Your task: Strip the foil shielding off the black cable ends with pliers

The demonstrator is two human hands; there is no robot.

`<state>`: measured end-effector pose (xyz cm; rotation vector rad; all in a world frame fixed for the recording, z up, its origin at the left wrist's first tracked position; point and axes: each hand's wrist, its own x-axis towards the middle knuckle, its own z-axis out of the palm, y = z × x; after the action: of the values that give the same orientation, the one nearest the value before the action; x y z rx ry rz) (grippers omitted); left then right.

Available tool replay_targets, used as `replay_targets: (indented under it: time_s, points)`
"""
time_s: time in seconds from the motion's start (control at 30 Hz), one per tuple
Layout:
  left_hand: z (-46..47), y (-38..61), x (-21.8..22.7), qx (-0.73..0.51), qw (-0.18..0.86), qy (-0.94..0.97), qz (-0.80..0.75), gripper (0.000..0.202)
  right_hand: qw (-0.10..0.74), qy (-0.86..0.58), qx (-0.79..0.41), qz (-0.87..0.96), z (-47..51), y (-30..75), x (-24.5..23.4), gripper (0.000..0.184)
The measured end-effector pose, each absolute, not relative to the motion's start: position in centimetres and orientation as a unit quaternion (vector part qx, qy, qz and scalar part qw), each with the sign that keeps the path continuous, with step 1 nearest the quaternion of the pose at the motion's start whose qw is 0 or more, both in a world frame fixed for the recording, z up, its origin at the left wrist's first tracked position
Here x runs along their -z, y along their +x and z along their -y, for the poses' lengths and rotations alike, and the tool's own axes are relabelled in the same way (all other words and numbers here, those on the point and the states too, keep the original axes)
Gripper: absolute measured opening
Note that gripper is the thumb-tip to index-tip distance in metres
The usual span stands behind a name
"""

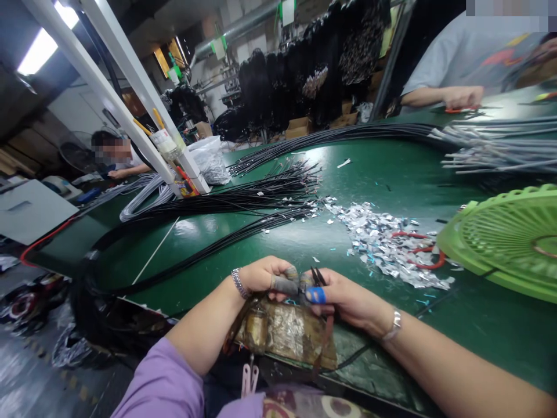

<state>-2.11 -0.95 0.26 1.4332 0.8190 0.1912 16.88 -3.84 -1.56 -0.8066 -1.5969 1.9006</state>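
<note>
My left hand [272, 280] is closed in a pinch, with grey tape round its fingers. Facing it, almost touching, my right hand [337, 291] is also closed, with blue tape on the thumb. Two dark pointed tips of a small tool [317, 275] stick up from the right hand; its body is hidden. Something small and dark lies between the fingertips, too covered to name. Beneath both hands sits a worn, tape-covered brown pad [287, 331] at the table's front edge. A thin dark cable [354, 357] runs beside the pad.
Black cable bundles [243, 200] stretch across the green table [243, 247]. Foil scraps [378, 241] and red-handled pliers [429, 258] lie right of centre, beside a green fan cover [513, 238]. Grey cables [500, 145] lie farther back. White posts [139, 110] rise at left; two co-workers sit beyond.
</note>
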Motion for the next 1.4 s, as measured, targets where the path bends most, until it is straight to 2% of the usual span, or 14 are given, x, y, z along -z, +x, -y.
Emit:
replay_targets:
  time_s: [0.13,0.2,0.27,0.33,0.37,0.53,0.73,0.87,0.97,1.07,1.17,1.3,1.33,1.4]
  points:
    - [1.0,-1.4,-0.1,-0.121,0.573,0.664,-0.465,0.03,0.277,-0.413,-0.368,0.786,2.1,18.3,0.9,0.018]
    - [1.0,-1.4,-0.1,-0.146,0.572,0.649,-0.48,0.027,0.291,-0.467,-0.292,0.782,1.1,19.6,0.7,0.014]
    - [1.0,-1.6,-0.1,-0.184,0.597,0.622,-0.471,0.029,0.338,-0.507,-0.326,0.723,0.4,20.6,0.7,0.013]
    - [1.0,-1.9,-0.1,-0.226,0.615,0.6,-0.458,0.034,0.401,-0.52,-0.369,0.657,0.2,21.1,0.9,0.02]
    - [1.0,-2.1,-0.1,-0.242,0.617,0.596,-0.453,0.037,0.402,-0.508,-0.394,0.652,0.3,21.0,1.1,0.024]
    - [0.9,-2.1,0.0,-0.232,0.611,0.62,-0.434,0.044,0.332,-0.39,-0.497,0.7,1.8,18.8,1.4,0.044]
    - [0.8,-2.1,0.2,-0.196,0.535,0.715,-0.406,0.036,0.342,-0.38,-0.496,0.702,2.5,17.8,1.2,0.043]
    - [1.0,-2.2,0.0,-0.202,0.439,0.794,-0.367,0.03,0.287,-0.362,-0.637,0.617,2.8,17.8,1.5,0.042]
    - [1.1,-2.4,-0.2,-0.192,0.511,0.768,-0.334,0.04,0.243,-0.307,-0.768,0.507,3.2,17.3,2.1,0.046]
    - [1.0,-2.3,-0.2,-0.133,0.621,0.699,-0.33,0.051,0.229,-0.269,-0.788,0.504,3.3,17.1,2.4,0.043]
    - [1.2,-1.5,0.0,-0.111,0.61,0.667,-0.414,0.043,0.271,-0.342,-0.637,0.636,2.7,17.5,2.2,0.028]
    - [1.9,0.3,0.1,-0.13,0.527,0.65,-0.532,0.02,0.309,-0.514,-0.235,0.765,2.3,17.9,1.5,0.013]
    - [2.0,0.6,0.1,-0.133,0.522,0.646,-0.541,0.017,0.307,-0.532,-0.185,0.767,2.3,17.9,1.4,0.012]
    - [2.1,0.6,0.1,-0.147,0.527,0.633,-0.547,0.016,0.323,-0.527,-0.189,0.763,2.4,17.7,1.3,0.012]
